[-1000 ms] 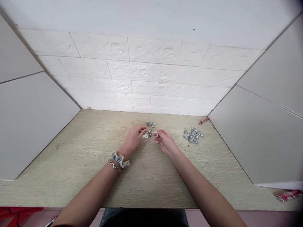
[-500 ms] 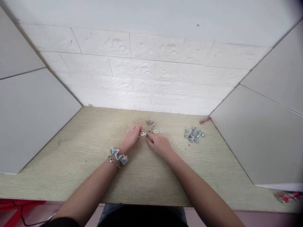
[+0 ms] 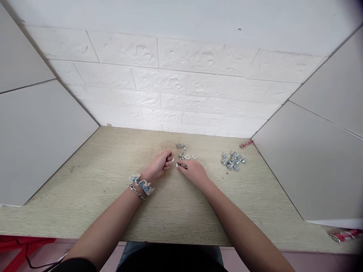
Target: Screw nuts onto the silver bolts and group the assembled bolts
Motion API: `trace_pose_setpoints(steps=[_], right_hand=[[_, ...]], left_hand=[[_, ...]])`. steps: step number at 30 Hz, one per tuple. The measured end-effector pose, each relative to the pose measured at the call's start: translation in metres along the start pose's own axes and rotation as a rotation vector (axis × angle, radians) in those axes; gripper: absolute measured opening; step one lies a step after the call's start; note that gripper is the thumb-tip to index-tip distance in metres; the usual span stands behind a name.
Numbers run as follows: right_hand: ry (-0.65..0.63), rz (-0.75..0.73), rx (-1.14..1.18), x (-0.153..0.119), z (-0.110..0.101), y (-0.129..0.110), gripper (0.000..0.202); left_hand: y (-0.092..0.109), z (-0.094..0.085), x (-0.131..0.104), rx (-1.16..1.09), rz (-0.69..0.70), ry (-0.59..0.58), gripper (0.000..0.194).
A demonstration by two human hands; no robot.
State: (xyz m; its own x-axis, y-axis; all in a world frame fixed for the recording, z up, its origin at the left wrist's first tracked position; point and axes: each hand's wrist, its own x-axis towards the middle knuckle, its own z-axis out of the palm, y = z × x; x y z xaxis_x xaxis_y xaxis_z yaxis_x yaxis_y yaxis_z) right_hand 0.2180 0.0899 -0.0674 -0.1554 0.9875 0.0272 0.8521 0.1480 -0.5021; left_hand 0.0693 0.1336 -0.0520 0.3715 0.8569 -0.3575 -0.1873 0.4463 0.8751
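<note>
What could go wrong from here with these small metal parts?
1. The flat washer at the fingertips of the right hand may slip or skid, as it is thin and small.
2. The two loose washers lie just beyond that hand, so its knuckles could nudge them.
3. The cluster of bolts farther right sits loose and close-packed on the table; a sideways sweep of the same hand might scatter it.

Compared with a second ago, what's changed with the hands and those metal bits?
The right hand has turned palm-down and lowered, its fingertips now at a washer. The bolt it held up no longer shows clearly; whether it was let go, I can't tell. The left hand looks more curled. The bolt pile farther right stayed put.
</note>
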Motion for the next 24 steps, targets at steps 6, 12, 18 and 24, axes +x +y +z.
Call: trace_pose_setpoints(steps=[6, 12, 18, 24], right_hand=[[-0.017, 0.034, 0.108, 0.001, -0.005, 0.003, 0.02], [-0.056, 0.026, 0.228, 0.001, -0.009, 0.007, 0.018], [-0.039, 0.064, 0.38, 0.005, -0.006, 0.015, 0.01], [-0.072, 0.049, 0.696, 0.009, -0.008, 0.02, 0.02]], left_hand=[[-0.003, 0.004, -0.002, 0.024, 0.043, -0.004, 0.014], [-0.004, 0.006, -0.003, 0.296, 0.163, 0.078, 0.021], [0.001, 0.009, -0.009, 0.608, 0.145, 0.093, 0.028], [-0.003, 0.01, -0.009, 0.585, 0.074, -0.042, 0.032]])
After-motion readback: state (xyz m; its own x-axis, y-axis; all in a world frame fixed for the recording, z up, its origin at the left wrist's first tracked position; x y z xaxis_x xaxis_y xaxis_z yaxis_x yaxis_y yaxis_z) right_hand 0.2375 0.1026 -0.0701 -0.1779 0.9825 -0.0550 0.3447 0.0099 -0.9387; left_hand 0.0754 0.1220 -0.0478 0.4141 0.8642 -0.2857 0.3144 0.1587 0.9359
